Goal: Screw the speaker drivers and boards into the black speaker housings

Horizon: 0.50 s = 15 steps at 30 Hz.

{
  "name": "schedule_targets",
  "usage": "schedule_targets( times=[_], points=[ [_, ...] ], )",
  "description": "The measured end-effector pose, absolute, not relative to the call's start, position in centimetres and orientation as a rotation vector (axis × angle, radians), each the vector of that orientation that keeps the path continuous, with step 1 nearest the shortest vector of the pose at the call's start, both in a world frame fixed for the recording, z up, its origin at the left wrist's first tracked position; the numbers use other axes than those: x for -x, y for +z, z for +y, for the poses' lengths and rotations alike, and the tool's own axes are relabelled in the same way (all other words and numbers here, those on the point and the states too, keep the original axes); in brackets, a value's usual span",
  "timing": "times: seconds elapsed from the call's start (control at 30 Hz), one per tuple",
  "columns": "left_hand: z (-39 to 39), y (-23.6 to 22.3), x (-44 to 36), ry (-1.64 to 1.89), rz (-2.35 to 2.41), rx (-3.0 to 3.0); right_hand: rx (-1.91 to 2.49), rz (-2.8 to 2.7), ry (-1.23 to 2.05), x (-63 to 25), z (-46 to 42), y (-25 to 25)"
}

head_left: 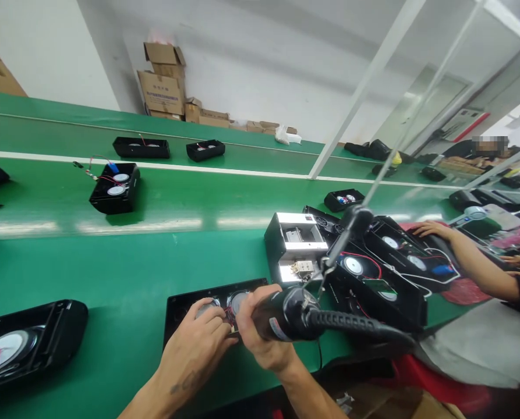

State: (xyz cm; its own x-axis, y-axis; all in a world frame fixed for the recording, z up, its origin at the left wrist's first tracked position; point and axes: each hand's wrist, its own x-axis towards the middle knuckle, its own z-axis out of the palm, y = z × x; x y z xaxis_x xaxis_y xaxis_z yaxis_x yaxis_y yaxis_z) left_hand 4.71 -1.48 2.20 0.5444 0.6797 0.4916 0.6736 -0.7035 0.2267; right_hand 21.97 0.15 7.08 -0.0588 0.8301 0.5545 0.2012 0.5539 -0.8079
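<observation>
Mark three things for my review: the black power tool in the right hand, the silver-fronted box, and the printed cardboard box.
Black power tool (279,317): head view, on its barrel.
Silver-fronted box (303,247): head view, on its front crossbar.
Printed cardboard box (160,96): head view, on its front side.

One black power tool (281,317) and one silver machine (301,247) are there. Beyond the white line (242,171) are two black housings (141,151) (205,152). Nearer, one wired housing (122,203) is having two round speakers (116,190).
</observation>
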Motion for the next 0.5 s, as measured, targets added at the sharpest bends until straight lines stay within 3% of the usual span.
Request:
schedule_targets(
  times=[0.17, 0.23, 0.37, 0.5],
  points=[
    [-0.4, 2.6, -4.1, 0.863, 1.200, -2.609, 0.606, -1.286, 1.025, -22.9, 0.1, 9.1],
    [0.8, 3.2, -4.0, 0.826, 1.172, -2.614, 0.557, -1.166, 1.019, -24.9, 0.1, 10.1],
    [3.9, 3.5, -4.6, 0.536, 1.022, -2.781, 0.752, -1.053, 0.898, -29.5, 0.5, 10.2],
    [5.9, 1.6, -5.8, 0.385, 0.848, -3.009, 1.101, -1.062, 0.878, -32.7, 1.4, 7.1]
  ],
)
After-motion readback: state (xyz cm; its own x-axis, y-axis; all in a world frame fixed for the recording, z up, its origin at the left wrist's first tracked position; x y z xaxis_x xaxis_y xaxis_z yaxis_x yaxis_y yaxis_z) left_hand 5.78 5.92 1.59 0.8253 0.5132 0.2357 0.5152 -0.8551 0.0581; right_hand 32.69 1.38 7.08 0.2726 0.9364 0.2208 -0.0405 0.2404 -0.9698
